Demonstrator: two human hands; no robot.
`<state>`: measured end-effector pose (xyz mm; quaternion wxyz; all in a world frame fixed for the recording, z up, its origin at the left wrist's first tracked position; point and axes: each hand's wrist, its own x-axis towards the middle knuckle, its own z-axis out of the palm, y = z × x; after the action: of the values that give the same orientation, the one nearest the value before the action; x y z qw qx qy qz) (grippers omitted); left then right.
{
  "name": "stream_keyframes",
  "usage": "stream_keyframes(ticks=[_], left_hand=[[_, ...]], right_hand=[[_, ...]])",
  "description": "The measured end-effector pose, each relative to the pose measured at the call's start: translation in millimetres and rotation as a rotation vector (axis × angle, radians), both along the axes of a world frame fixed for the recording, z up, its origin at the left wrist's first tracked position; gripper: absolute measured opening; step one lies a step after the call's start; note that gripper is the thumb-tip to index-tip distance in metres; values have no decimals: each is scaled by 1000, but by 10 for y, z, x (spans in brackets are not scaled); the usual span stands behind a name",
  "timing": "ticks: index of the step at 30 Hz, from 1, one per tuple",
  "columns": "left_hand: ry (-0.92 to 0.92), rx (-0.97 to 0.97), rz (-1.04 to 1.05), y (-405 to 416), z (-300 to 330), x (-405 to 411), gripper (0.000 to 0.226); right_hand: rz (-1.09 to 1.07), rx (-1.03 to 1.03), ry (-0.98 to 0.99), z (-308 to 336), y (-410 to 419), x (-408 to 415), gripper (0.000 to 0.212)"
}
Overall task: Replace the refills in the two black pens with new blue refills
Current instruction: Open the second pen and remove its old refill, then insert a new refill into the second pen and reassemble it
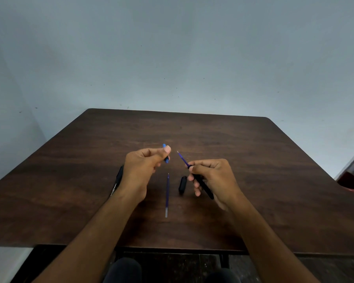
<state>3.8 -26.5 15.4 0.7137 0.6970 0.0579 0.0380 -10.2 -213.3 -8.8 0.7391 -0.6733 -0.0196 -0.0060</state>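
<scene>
A short blue-and-black pen tip section (165, 154) is pinched between the thumb and curled fingers (167, 149) of the left hand (141, 168). A slim black plastic pen barrel (203, 186) is gripped by the closed fingers of the right hand (213, 178), with a thin blue refill (182, 158) protruding from its front end.

Between the hands, a loose blue refill (167, 195) is seen lying on the dark brown wooden counter (274, 180). Just right of that refill lies a black pen cap (182, 184). Left of it, partly hidden under the left wrist, lies a second black pen (117, 180).

Two black pens (202, 185) (117, 180), two blue refills (167, 195) (183, 158), one black cap (182, 184), one blue-tipped piece (166, 155).
</scene>
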Motion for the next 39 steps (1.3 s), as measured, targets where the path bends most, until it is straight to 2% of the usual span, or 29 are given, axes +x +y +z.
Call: stream_keyframes(ticks=[2,6,10,15,25,31,34,39], left_hand=[[-14,258,-95,-20,-16,-55,21],[26,752,-171,-118,-1,-186,26],[103,963,-197,-252,45,-273,29],[135,1024,-235,-393,46,-310,34],[135,1110,-237,-465,-90,-387,44],[182,1144,-285,-463,-64,-394,61],[212,1121,-288,-442,-17,-381,56],[154,1068,-233,-385,13,-378,33]], right_hand=[[-42,-13,7,8,-25,20,16],[-91,-9,18,21,-36,31,16],[-117,-76,13,19,-39,14,6],[-195,-233,-59,24,-46,0,5],[-147,-251,-11,111,-72,-130,6],[-129,-293,-28,70,-70,-153,6],[-108,-304,-23,37,-71,-150,4],[-95,-340,-34,17,-57,-138,5]])
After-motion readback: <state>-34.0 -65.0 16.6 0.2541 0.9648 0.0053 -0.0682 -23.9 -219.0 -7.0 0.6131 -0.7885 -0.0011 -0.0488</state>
